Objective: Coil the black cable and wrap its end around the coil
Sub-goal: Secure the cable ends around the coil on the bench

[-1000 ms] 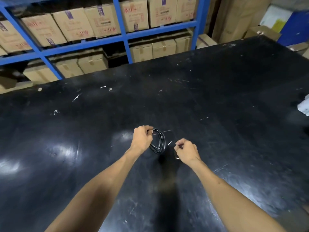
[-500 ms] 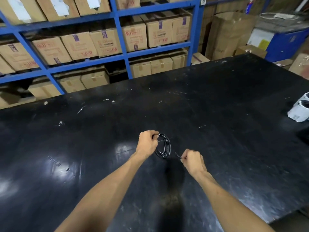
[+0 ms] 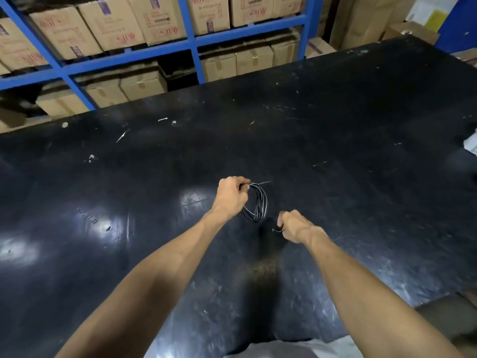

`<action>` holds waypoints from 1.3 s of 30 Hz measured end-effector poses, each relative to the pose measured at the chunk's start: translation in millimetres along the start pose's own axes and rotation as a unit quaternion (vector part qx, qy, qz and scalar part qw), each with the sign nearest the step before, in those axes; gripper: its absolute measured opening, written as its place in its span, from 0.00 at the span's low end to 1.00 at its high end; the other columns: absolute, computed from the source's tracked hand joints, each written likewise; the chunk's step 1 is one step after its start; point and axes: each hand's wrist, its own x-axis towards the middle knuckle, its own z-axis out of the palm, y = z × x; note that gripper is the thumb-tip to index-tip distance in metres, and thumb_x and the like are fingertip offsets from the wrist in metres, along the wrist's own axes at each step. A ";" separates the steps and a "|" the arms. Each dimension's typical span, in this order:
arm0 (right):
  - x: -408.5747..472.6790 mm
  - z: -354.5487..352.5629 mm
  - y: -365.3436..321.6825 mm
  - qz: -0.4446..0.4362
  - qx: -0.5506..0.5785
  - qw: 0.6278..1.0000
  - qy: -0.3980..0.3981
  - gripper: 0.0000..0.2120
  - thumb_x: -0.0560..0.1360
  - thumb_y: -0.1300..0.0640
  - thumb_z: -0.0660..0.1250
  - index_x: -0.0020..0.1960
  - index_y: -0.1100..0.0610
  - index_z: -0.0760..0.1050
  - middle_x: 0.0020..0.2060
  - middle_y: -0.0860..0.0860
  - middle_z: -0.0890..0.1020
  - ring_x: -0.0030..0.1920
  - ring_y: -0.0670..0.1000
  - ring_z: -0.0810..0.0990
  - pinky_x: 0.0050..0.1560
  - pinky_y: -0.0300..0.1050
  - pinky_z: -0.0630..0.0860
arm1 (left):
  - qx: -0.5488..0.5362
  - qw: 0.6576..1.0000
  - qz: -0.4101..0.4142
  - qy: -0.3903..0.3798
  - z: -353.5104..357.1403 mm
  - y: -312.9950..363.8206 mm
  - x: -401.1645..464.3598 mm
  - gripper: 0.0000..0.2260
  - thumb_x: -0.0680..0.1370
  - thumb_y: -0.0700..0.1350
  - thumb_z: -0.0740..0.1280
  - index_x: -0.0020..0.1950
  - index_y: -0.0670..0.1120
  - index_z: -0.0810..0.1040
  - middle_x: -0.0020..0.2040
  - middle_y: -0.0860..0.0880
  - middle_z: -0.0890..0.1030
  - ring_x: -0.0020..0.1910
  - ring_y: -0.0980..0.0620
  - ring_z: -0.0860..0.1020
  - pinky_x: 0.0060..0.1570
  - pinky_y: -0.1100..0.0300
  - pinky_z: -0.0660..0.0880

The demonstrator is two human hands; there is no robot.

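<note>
The black cable (image 3: 258, 202) hangs as a small coil of several loops just above the black table (image 3: 335, 151). My left hand (image 3: 231, 196) pinches the coil at its top, fingers closed on the loops. My right hand (image 3: 294, 226) sits lower and to the right of the coil, closed on the cable's loose end (image 3: 277, 230), a short thin piece that sticks out to the left of the fist. The stretch of cable between the end and the coil is hard to make out against the dark table.
Blue shelving (image 3: 191, 45) loaded with cardboard boxes (image 3: 108, 24) stands beyond the table's far edge. A white object (image 3: 471, 143) lies at the table's right edge. More boxes (image 3: 361, 19) stand at the back right. The table's near edge (image 3: 374, 316) runs close to my body.
My right hand has pulled the cable's end down and to the right, away from the coil. My left hand keeps holding the coil in about the same place.
</note>
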 end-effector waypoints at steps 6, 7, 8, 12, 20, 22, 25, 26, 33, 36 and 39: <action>-1.0 -18.2 -3.6 0.022 0.002 0.994 -0.105 0.30 0.72 0.68 0.56 0.74 0.55 0.65 0.48 0.55 0.83 0.46 0.55 0.85 0.58 0.48 0.80 | 0.021 1.000 0.006 -0.021 10.4 3.4 -4.4 0.13 0.78 0.37 0.63 0.58 0.39 0.84 0.46 0.40 0.87 0.46 0.43 0.84 0.55 0.52 0.80; -0.5 -18.7 -3.6 0.029 0.001 0.993 -0.118 0.32 0.71 0.67 0.55 0.75 0.55 0.64 0.43 0.53 0.83 0.43 0.53 0.86 0.59 0.48 0.81 | 0.025 0.999 0.005 -0.022 10.0 4.9 -4.3 0.13 0.78 0.37 0.63 0.58 0.39 0.84 0.45 0.40 0.87 0.45 0.43 0.84 0.55 0.52 0.80; -0.3 -19.1 -4.0 0.036 -0.002 0.991 -0.131 0.35 0.70 0.66 0.54 0.77 0.54 0.62 0.40 0.52 0.84 0.41 0.51 0.86 0.58 0.48 0.81 | 0.029 0.999 0.004 -0.023 9.3 5.9 -3.8 0.13 0.78 0.37 0.63 0.58 0.40 0.84 0.45 0.40 0.87 0.45 0.44 0.84 0.54 0.53 0.80; -5.6 -21.1 -7.3 0.055 -0.017 0.983 -0.173 0.41 0.68 0.65 0.56 0.82 0.53 0.56 0.55 0.55 0.84 0.31 0.51 0.82 0.40 0.41 0.78 | 0.031 0.999 -0.001 -0.026 6.4 10.4 -3.4 0.13 0.79 0.38 0.63 0.59 0.40 0.84 0.42 0.41 0.86 0.43 0.44 0.84 0.51 0.55 0.81; -22.9 -34.9 11.6 0.017 0.203 0.959 -0.197 0.52 0.70 0.72 0.59 0.83 0.40 0.38 0.76 0.53 0.72 0.38 0.56 0.87 0.45 0.44 0.81 | 0.029 0.999 -0.010 -0.016 4.1 14.6 -10.0 0.13 0.79 0.38 0.63 0.59 0.40 0.84 0.41 0.41 0.86 0.42 0.44 0.84 0.49 0.56 0.81; -27.9 -46.5 11.4 -0.021 0.303 0.937 -0.169 0.48 0.76 0.73 0.58 0.83 0.43 0.39 0.76 0.57 0.71 0.41 0.59 0.87 0.51 0.48 0.82 | 0.021 1.000 -0.013 -0.007 -0.7 16.9 -10.1 0.13 0.79 0.38 0.62 0.59 0.39 0.84 0.40 0.43 0.85 0.42 0.44 0.84 0.50 0.55 0.81; -31.7 -62.9 10.0 -0.044 0.388 0.910 -0.140 0.43 0.77 0.75 0.61 0.84 0.50 0.47 0.69 0.63 0.78 0.50 0.59 0.88 0.59 0.54 0.79 | 0.005 1.000 -0.026 0.009 -10.3 21.0 -7.4 0.13 0.79 0.38 0.63 0.58 0.39 0.84 0.40 0.43 0.85 0.41 0.44 0.85 0.49 0.52 0.82; -33.2 -68.0 9.8 -0.046 0.392 0.910 -0.128 0.39 0.77 0.74 0.63 0.83 0.55 0.54 0.62 0.65 0.82 0.51 0.56 0.88 0.58 0.51 0.80 | -0.007 0.999 -0.029 0.016 -13.6 22.2 -5.8 0.12 0.79 0.38 0.63 0.58 0.40 0.84 0.41 0.42 0.85 0.41 0.44 0.85 0.49 0.51 0.82; -40.3 -93.8 -14.6 -0.088 0.499 0.862 -0.024 0.05 0.78 0.68 0.71 0.49 0.65 0.75 0.46 0.63 0.87 0.43 0.56 0.87 0.47 0.46 0.86 | -0.095 0.993 -0.038 0.066 -26.6 35.6 1.4 0.11 0.77 0.36 0.64 0.53 0.40 0.85 0.38 0.46 0.84 0.37 0.48 0.81 0.49 0.44 0.82; -41.2 -106.1 -39.2 -0.083 0.489 0.867 0.038 0.08 0.75 0.62 0.76 0.40 0.61 0.80 0.38 0.60 0.83 0.33 0.51 0.82 0.33 0.38 0.79 | -0.086 0.993 -0.018 0.085 -32.5 50.6 0.5 0.11 0.78 0.38 0.65 0.55 0.42 0.85 0.40 0.45 0.86 0.41 0.47 0.84 0.51 0.49 0.81; -42.7 -118.9 -64.6 -0.056 0.447 0.890 0.071 0.06 0.77 0.63 0.72 0.47 0.67 0.82 0.38 0.57 0.81 0.29 0.48 0.77 0.30 0.36 0.77 | -0.042 0.992 0.019 0.118 -38.0 69.5 -2.2 0.11 0.79 0.40 0.65 0.58 0.44 0.85 0.46 0.45 0.87 0.46 0.47 0.84 0.52 0.56 0.79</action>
